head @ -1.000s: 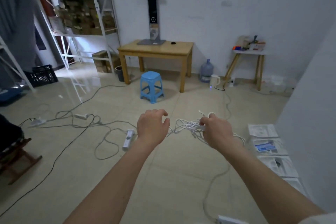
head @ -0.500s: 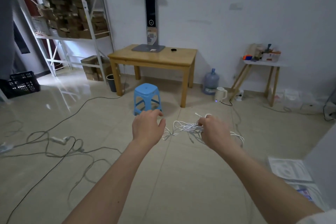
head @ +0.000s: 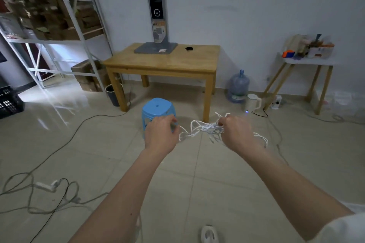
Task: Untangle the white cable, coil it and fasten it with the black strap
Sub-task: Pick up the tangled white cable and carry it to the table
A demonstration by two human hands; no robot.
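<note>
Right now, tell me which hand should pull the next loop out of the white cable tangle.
Left. The right hand is closed around the bunched white cable, anchoring it, while the left hand only pinches a strand at the tangle's edge, probably freer to draw a loop out.

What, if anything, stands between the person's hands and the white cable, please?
Nothing visible does. The right hand already grips the tangled white cable, and the left hand pinches a strand running from it.

Table (head: 162,61) centre rear w/ strap (head: 189,48) on top, stool (head: 157,112) in front, shelving (head: 49,25) left, jug (head: 238,86) & kettle (head: 251,102) right.
</note>
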